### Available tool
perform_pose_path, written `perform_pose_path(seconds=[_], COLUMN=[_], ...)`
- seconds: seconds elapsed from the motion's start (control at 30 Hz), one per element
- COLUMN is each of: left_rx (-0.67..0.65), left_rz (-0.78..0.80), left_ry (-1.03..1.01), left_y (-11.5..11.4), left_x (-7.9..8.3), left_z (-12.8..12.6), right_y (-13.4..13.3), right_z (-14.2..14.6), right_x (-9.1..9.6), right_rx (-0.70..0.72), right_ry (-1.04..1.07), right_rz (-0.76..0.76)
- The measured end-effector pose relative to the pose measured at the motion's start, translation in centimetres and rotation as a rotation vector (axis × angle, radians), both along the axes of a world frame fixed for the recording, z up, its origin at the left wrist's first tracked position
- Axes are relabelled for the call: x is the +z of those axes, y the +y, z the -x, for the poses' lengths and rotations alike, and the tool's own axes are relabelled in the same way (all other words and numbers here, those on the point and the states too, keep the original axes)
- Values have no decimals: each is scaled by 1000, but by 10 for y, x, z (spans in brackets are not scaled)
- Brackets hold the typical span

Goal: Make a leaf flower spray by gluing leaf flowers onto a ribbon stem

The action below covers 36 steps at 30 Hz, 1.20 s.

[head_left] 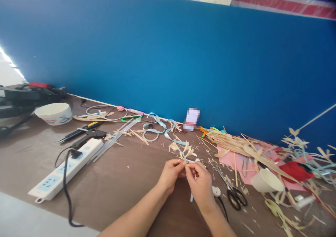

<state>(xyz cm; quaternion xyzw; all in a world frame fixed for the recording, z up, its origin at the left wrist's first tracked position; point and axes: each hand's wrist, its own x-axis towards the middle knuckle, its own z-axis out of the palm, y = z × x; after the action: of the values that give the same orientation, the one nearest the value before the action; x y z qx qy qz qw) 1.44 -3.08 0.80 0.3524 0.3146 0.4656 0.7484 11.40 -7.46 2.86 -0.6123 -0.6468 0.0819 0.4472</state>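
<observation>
Pale petals of a straw flower (187,149) fan out just beyond my fingertips, with light blue ribbon at their base. My left hand (169,176) is closed in a pinch at the base of this flower. Thumb and forefinger of my right hand (202,181) pinch at the same spot, and the two thumbs nearly touch. My fingers hide the flower's stem and exactly what each fingertip grips. A ribbon end (191,197) hangs below, beside my right hand. Black-handled scissors (232,191) lie open to the right, near a white round piece (216,191) with a dark cord.
On the left lie a white power strip (69,169), a glue gun (88,138), clear glue sticks (112,141) and a paper bowl (54,113). Straw strips (236,141), pink paper (225,156) and a tipped cup (266,181) crowd the right. A blue partition (168,55) stands behind.
</observation>
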Motion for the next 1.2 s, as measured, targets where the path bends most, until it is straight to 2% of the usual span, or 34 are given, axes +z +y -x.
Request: perform_pose_path(seconds=[0.17,0.37,0.47,0.57,0.67,0.8,0.87,0.93,1.0,1.07,1.13,1.2], left_rx=[-52,-53,-9,58,92,110,143,184,223,247,250,250], left_rz=[103,163,120,103,104,94,91,84,75,69,71,59], left_ry=[-113,-136,-107,-77,-52,-18,0,-3,-28,-64,-95,-93], left_y=[2,3,2,3,5,5,5,6,5,5,4,2], left_x=[0,-3,-5,-5,-4,-1,0,0,0,0,-1,0], left_z=[1,0,-2,-2,0,1,1,1,0,-1,-2,-2], right_y=[-2,-3,-4,-7,-10,-16,-21,-25,-29,-29,-26,-22], right_z=[-2,-3,-3,-4,-4,-3,1,9,19,31,42,50], right_x=[-1,1,2,3,4,5,4,2,-4,-10,-13,-13], right_rx=[-11,-57,-64,-12,31,-22,-1,60,107,110,71,34], right_ry=[-265,-643,-716,-679,-487,-242,-160,-2,276,650,1022,1287], right_rz=[-83,-75,-86,-76,-23,8,80,214,347,416,384,313])
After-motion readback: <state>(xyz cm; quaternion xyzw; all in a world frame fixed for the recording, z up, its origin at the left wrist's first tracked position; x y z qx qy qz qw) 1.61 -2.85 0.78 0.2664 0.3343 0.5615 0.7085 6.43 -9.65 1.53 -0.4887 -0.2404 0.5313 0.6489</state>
